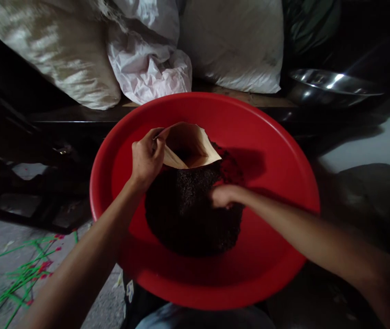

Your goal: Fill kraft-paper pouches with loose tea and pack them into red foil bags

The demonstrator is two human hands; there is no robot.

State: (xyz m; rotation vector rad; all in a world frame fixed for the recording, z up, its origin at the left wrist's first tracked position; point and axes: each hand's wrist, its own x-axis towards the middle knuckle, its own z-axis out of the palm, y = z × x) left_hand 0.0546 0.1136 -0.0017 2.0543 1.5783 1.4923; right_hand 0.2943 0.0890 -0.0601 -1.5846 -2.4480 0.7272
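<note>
A wide red basin (277, 183) holds a heap of dark, crumbly material (195, 228). My left hand (148, 157) is closed on the left edge of a brown paper bag (198, 160), whose mouth gapes open above the back part of the heap. To the right of the heap's middle, my right hand (225, 196) reaches down into the dark material. Its fingers are blurred and partly hidden there, so what they hold cannot be made out.
Pale sacks (232, 45) and a crumpled white bag (150, 73) rest on a dark ledge behind the basin. A shiny metal bowl (332, 87) sits at the back right. Thin green sticks with red tips (26, 278) lie on the floor at lower left.
</note>
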